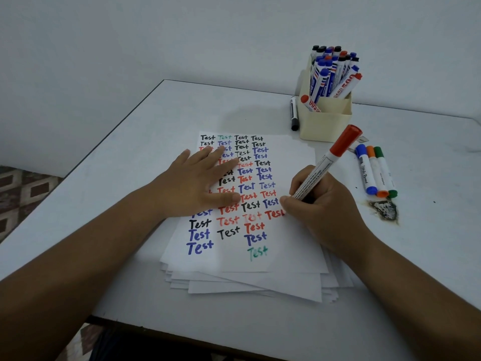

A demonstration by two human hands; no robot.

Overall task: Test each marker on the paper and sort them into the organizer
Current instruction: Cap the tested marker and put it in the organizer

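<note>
A sheet of white paper (283,254) tops a stack on the table, covered with rows of "Test" in black, blue, red and green. My left hand (197,181) lies flat on the sheet, fingers spread. My right hand (320,201) grips a red marker (330,160) with its cap stuck on the back end, tip down at a red "Test" on the sheet's right side. A cream organizer (325,123) stands at the back right, packed with several blue, black and red markers. Three markers, blue (365,169), orange (376,171) and green (385,169), lie side by side at the right.
A black marker (294,113) lies just left of the organizer. The white table (130,157) has a dark scuffed patch (385,209) near the three loose markers. The table's left edge drops to a patterned floor (20,194). A plain wall stands behind.
</note>
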